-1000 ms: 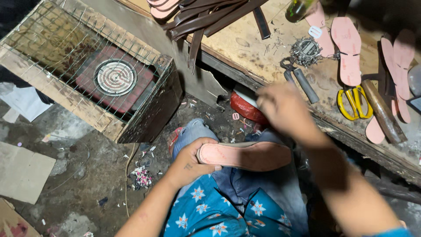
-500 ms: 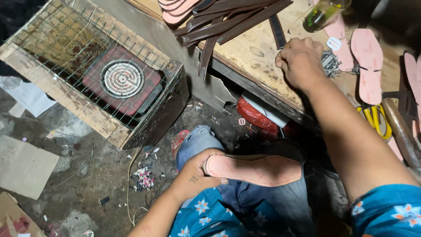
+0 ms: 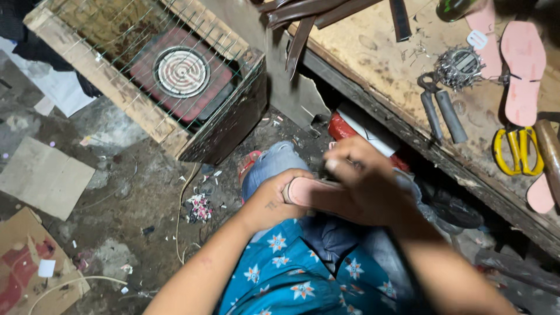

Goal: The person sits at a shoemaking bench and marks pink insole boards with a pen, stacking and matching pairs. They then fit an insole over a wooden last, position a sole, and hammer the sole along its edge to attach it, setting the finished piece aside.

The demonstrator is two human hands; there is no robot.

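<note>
Over the person's lap, near the middle of the view, the left hand [image 3: 274, 198] grips the left end of a pink shoe sole [image 3: 318, 195], fingers curled closed around it. The right hand [image 3: 364, 184] lies across the sole's right part with fingers bent onto it; whether they pinch anything small I cannot tell, as that hand is blurred. Far right, on the worn wooden surface [image 3: 379, 64], lie grey-handled pliers [image 3: 440, 108], a round tin of small nails [image 3: 461, 67], 1 pair of yellow scissors [image 3: 516, 151] and 2 more pink soles [image 3: 522, 70], with a small white rounded tag [image 3: 477, 39] beside the tin. Dark leather strips [image 3: 303, 23] hang over the surface's far edge. Just under that edge a red package with a white band [image 3: 356, 128] sits in shadow. Far left, a wooden crate topped with wire mesh [image 3: 116, 87] holds a red hotplate with a round coil [image 3: 181, 73]. On the dirty floor at left lie a plain cardboard sheet [image 3: 44, 178] and, nearer, a brown carton with red print and a small white square label [image 3: 29, 271].
</note>
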